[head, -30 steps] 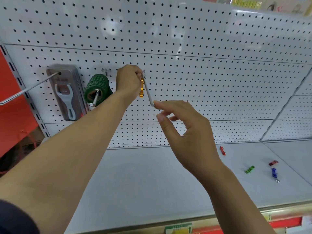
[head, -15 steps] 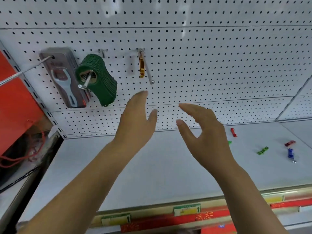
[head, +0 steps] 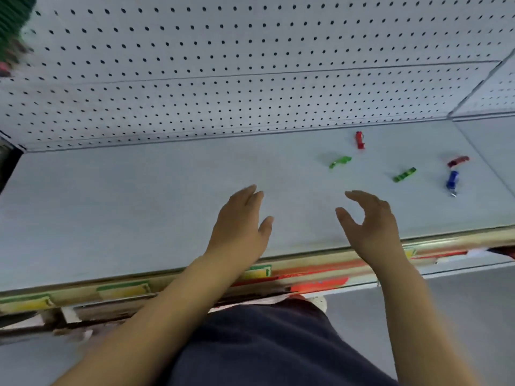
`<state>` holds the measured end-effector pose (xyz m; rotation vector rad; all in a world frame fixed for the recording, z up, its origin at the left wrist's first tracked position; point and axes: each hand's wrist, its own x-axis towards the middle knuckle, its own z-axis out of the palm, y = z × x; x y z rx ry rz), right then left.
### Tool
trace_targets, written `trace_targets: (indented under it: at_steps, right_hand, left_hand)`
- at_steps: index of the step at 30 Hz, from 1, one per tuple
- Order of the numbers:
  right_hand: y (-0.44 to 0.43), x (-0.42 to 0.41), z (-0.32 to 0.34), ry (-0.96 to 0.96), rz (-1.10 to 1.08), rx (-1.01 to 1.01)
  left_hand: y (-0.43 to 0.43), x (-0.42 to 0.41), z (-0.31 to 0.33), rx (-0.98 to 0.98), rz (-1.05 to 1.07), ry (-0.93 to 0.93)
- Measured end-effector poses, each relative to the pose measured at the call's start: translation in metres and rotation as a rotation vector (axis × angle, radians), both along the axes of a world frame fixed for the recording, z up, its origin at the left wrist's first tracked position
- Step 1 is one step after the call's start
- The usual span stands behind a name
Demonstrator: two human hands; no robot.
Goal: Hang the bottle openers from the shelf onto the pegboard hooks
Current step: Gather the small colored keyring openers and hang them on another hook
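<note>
Hands lowered, five bottle openers point(head: 403, 174) on shelf point(head: 139, 196)

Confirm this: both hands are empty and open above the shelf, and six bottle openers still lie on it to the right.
Wrong on the count. The head view shows five openers: two red, two green and one blue. The rest holds: left hand and right hand are empty and open above the shelf.
</note>
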<state>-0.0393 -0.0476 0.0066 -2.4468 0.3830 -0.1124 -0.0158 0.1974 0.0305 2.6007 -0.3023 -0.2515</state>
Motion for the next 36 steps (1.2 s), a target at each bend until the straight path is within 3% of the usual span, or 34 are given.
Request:
trace_targets:
  at_steps: [7,15,25,36]
  right_hand:
    - [-0.114,0.005,-0.013,0.067,-0.161,0.001]
    - [-0.207,0.044,-0.021,0.067,0.041,-0.028]
    - [-0.240,0.114,-0.034,0.243,0.306,-0.149]
    - [-0.247,0.137,-0.041,0.192,0.386,-0.054]
  left_hand:
    - [-0.095,0.028,-0.023,-0.042,-0.062,0.043]
    - [-0.195,0.080,-0.044,-0.173,0.128,0.069]
    - [-0.224,0.130,-0.075,-0.103,0.270,0.008]
    - [-0.224,0.139,-0.073,-0.201,0.341,-0.022]
